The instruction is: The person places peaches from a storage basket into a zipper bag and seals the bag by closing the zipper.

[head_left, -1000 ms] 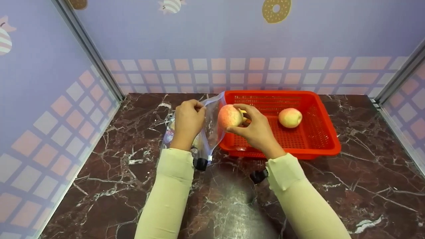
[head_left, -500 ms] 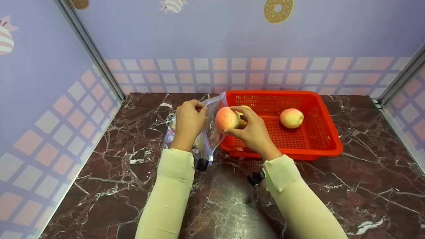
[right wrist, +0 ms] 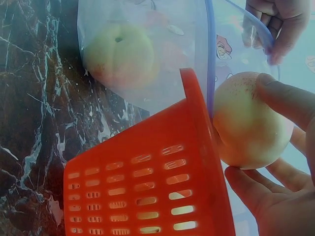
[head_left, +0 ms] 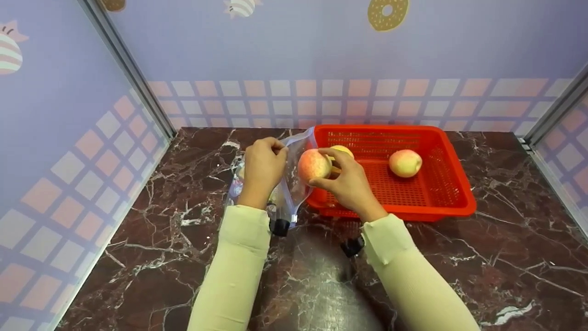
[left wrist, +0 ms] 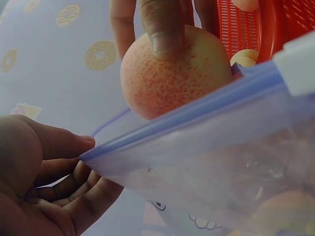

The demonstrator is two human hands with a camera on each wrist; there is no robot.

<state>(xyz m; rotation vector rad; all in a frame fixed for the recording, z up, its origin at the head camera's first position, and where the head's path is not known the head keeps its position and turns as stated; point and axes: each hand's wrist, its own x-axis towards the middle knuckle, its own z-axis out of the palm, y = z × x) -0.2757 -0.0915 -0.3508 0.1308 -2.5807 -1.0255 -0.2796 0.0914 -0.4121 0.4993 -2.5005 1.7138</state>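
Note:
My left hand (head_left: 263,168) pinches the edge of a clear zip bag (left wrist: 197,142) between thumb and fingers, at one end of its purple zip strip. The bag's mouth gapes toward the basket. In my right hand (head_left: 347,181) is a red-and-yellow peach (head_left: 313,168), gripped with the thumb on one side and fingers on the other. This peach is right at the bag's mouth, overlapping the purple strip in the left wrist view. Inside the bag lies another peach (right wrist: 120,56), seen through the plastic in the right wrist view. A white slider (left wrist: 298,64) sits on the zip.
A red plastic basket (head_left: 399,209) stands close to the right of the bag. It holds a peach (head_left: 405,163) on its right side and a yellow fruit (head_left: 342,151) partly hidden behind my right hand. Patterned wall panels (head_left: 275,55) enclose the dark marbled table (head_left: 151,276).
My right hand has moved slightly left with the peach, closer to the bag's mouth, uncovering more of the yellow fruit in the basket. The left hand keeps its hold on the bag.

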